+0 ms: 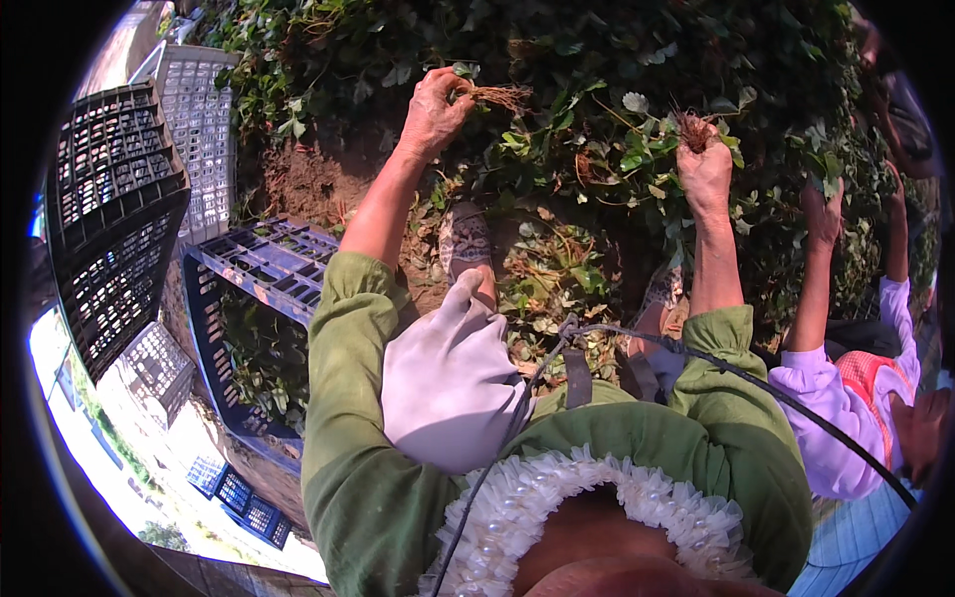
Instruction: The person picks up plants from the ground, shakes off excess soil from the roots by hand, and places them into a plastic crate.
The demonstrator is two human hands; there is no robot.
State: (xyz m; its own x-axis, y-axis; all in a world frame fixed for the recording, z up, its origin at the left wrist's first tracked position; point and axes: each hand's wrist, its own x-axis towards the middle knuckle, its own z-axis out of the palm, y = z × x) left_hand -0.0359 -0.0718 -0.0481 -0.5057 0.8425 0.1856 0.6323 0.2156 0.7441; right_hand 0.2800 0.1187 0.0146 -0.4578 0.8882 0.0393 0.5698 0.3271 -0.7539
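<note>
My left hand (440,108) pinches a bare-root plant, whose brown roots (503,97) stick out to the right and whose small green leaf shows above the fingers. My right hand (705,172) is closed around a small bundle of plants; their dark root tuft (695,133) points up out of the fist, and leaves show beside it. Both hands are above a large heap of leafy plants (537,149), which look like strawberry plants. Loose stems and leaves (556,276) lie on the ground between my feet.
A blue plastic crate (261,265) with leafy plants stands at my left. Beyond it are stacked black crates (112,224) and white crates (198,134). Bare soil (317,175) shows beside the heap. At right, a co-worker in a lilac sleeve (824,448) handles plants. A dark cord (634,336) crosses before my chest.
</note>
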